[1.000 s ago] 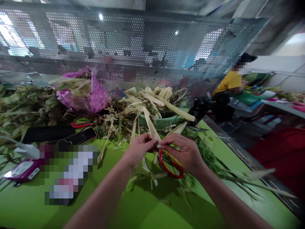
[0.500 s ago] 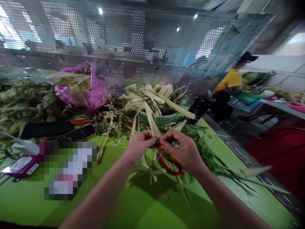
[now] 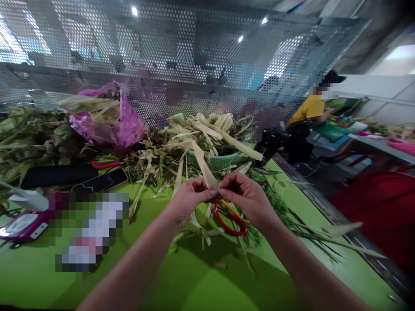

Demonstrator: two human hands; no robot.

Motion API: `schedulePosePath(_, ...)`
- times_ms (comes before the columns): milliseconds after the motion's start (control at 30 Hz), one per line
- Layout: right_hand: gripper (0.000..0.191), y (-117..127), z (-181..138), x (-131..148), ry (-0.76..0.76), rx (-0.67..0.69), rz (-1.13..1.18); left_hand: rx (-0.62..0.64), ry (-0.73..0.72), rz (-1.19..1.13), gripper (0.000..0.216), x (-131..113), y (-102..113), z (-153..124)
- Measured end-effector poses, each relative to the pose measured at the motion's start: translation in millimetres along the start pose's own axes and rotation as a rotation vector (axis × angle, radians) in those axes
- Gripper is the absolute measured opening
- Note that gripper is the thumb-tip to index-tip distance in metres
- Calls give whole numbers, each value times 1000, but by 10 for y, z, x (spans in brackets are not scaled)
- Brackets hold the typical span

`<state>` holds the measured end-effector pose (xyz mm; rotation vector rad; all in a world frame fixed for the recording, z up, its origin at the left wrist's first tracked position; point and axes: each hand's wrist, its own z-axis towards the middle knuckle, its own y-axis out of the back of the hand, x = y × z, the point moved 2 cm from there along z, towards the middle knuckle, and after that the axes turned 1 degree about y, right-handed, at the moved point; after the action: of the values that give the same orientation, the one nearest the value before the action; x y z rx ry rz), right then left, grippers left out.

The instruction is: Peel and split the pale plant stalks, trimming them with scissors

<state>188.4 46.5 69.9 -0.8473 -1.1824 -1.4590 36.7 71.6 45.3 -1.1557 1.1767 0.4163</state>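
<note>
Between my hands a pale dried corn husk strip (image 3: 207, 170) stands up and bends over towards the pile behind it. My left hand (image 3: 193, 198) pinches its lower end between thumb and fingers. Right beside it, my right hand (image 3: 246, 195) has thumb and forefinger closed on the same end, the fingertips nearly touching. Just below my right hand shows a red and yellow looped handle (image 3: 229, 220), apparently of scissors; its blades are hidden, and I cannot tell whether the hand holds it or it lies on the table.
A green basket (image 3: 212, 162) heaped with husks stands behind my hands. Left are a pink plastic bag (image 3: 125, 123) of husks, a phone (image 3: 100, 180), a red-edged cutter (image 3: 106, 164) and a purple power strip (image 3: 27, 226). Green sprigs (image 3: 280, 203) lie right. A person in yellow (image 3: 308, 108) sits beyond.
Both hands stay together at the husk's lower end, with my right fingers slightly shifted and more of the yellow handle showing. The whole view has drifted a little.
</note>
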Motion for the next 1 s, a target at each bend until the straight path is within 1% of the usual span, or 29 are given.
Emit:
schedulePosePath(67,14,11,4,8,-25,4,59,-13,23,-25,25,-1,7,5)
schedulePosePath(133,14,31,8,20,-9,6,77,-37,52,-50,23,-9,7,4)
schedulePosePath(200,11,57,10,47,78,8,16,-71,85,-70,22,-20,4,-3)
schedulePosePath(267,6,77,10,94,217,25,-110,-91,117,-83,20,-28,-1,-9)
schedulePosePath(333,6,85,4,142,345,54,-243,-90,140,-90,18,-28,0,-12)
schedulePosePath(433,10,96,-4,180,434,72,-362,-69,166,-101,16,-8,15,-10)
schedulePosePath(600,8,123,-7,170,464,72,-457,-11,181,-118,14,33,38,-3)
schedulePosePath(733,7,118,-9,175,469,91,-513,37,153,-41,16,27,27,-2)
schedulePosePath(867,6,92,-11,187,406,108,-529,82,70,48,21,6,3,2)
schedulePosePath(1000,8,73,-10,174,346,107,-557,57,20,89,22,-10,-12,7)
